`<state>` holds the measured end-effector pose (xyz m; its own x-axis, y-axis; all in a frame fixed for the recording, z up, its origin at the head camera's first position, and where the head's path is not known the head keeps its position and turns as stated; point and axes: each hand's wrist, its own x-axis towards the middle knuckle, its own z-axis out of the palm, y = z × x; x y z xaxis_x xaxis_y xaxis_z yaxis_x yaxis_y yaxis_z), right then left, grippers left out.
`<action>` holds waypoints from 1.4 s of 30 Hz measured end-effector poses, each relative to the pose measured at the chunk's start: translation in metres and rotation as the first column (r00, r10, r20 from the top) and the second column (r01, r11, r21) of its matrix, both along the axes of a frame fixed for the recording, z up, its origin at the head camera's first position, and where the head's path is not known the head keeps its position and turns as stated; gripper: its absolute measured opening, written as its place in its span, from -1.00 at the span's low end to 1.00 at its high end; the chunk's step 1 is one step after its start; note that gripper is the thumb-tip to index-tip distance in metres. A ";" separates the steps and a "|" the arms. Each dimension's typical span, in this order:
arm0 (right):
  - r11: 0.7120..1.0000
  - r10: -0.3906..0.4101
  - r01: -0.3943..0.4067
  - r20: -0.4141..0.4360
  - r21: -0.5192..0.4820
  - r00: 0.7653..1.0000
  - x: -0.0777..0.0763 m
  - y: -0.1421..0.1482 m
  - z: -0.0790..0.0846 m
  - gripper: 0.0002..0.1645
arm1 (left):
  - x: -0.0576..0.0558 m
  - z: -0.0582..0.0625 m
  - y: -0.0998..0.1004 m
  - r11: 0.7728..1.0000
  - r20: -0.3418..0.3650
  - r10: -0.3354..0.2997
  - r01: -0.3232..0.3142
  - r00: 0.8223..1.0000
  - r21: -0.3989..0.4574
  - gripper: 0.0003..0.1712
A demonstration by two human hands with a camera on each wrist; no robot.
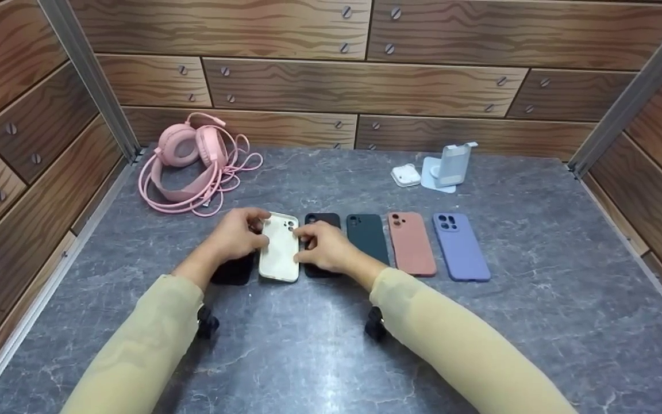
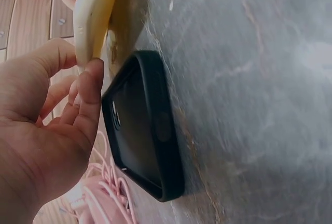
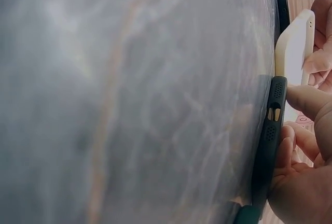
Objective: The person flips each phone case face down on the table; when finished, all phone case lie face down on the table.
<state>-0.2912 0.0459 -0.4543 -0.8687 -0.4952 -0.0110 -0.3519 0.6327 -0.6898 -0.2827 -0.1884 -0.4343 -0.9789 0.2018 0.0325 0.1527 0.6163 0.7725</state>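
Note:
A cream phone case (image 1: 278,253) is held between both hands, slightly raised at one side in the wrist views. My left hand (image 1: 236,236) pinches its left edge with thumb and fingers. At its right edge, my right hand (image 1: 330,248) grips with thumb and fingertips. Below the left hand lies a black phone case (image 1: 233,271), partly covered; the left wrist view shows the hollow side of this dark case (image 2: 137,125). Another black case (image 1: 322,218) lies under the right hand, its port end (image 3: 271,125) visible in the right wrist view.
Right of the hands, a dark green case (image 1: 367,236), a pink case (image 1: 412,247) and a purple case (image 1: 464,250) continue the row. Pink headphones (image 1: 187,161) with a looped cable lie back left. A small white square item (image 1: 405,175) and a pale blue stand (image 1: 453,165) are back right.

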 end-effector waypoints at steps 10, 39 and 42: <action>0.999 0.025 -0.026 -0.051 -0.018 0.998 0.004 0.000 -0.007 -0.47 | 0.010 -0.004 0.011 0.976 0.007 0.095 -0.095 0.995 0.197 -0.32; 0.970 0.057 -0.004 0.208 -0.244 0.976 0.001 0.002 0.009 -0.29 | 0.016 0.000 0.021 0.860 0.161 0.090 -0.158 0.983 0.484 -0.31; 0.940 0.093 0.021 0.316 -0.340 0.944 -0.002 0.003 0.014 -0.28 | 0.015 0.000 0.020 0.854 0.163 0.071 -0.145 0.984 0.500 -0.30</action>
